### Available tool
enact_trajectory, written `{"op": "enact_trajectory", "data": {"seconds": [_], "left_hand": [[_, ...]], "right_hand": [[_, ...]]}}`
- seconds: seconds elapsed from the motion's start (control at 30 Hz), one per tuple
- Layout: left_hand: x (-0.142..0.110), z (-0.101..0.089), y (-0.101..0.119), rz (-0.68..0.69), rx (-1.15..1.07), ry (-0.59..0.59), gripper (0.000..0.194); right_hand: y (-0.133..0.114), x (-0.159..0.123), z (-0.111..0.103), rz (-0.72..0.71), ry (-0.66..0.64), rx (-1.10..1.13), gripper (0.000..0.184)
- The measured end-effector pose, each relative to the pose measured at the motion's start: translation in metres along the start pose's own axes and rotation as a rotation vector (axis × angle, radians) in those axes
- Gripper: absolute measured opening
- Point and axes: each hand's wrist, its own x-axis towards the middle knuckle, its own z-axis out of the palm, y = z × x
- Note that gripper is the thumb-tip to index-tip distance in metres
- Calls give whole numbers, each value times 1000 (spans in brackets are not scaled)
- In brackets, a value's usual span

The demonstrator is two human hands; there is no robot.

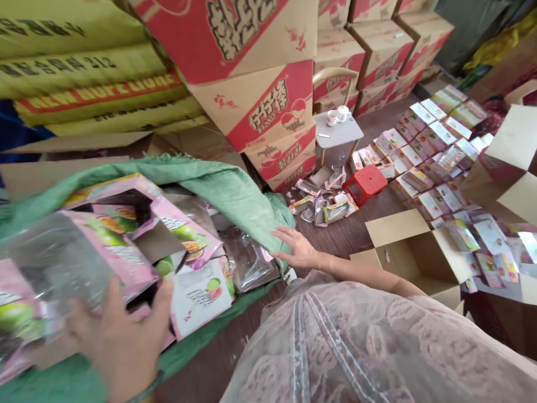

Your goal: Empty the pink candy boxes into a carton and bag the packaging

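Observation:
A green woven sack point(235, 193) lies on its side with its mouth spread wide. Inside it are crumpled pink fruit-printed boxes point(126, 263) with clear plastic windows, and a white-faced box point(203, 296). My left hand point(121, 330), slightly blurred, is over the boxes at the lower left with its fingers spread; it appears to touch or press on them. At the sack's right edge, my right hand point(297, 249) has the green fabric between thumb and fingers. A clear plastic tray point(251, 260) lies inside the sack, just left of that hand.
Red and tan cartons point(272, 106) are stacked ahead, beside yellow printed sacks point(84, 67). A small table point(339, 134) holds two cups. Scattered packaging point(323, 201) and a red stool point(367, 184) are on the floor. Rightward are an open carton point(413, 260) and rows of boxes point(432, 140).

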Motion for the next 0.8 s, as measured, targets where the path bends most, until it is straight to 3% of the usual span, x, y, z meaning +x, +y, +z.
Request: {"op": "enact_trajectory", "data": {"seconds": [0.1,0.23,0.33,0.47,0.6,0.7,0.8], "left_hand": [[-13,43,69,118,-84,16,88],[-13,106,133,238,-71,-218,88],[6,149,173,281,-40,-360,95],[51,224,221,302,-3,-509,109],[95,328,259,262,87,-748,120],[119,405,272,261,171,-882,124],[141,466,271,288,259,-940,123]], "right_hand": [[61,-41,-36,211,30,-30,53],[119,-81,-77,473,30,-158,44],[146,-91,-94,617,-41,-258,44],[176,-83,-105,682,-111,-291,44],[204,-65,-122,756,-179,-332,44],[231,-47,-135,837,-228,-368,47],[267,-21,-140,887,-265,-374,52]]}}
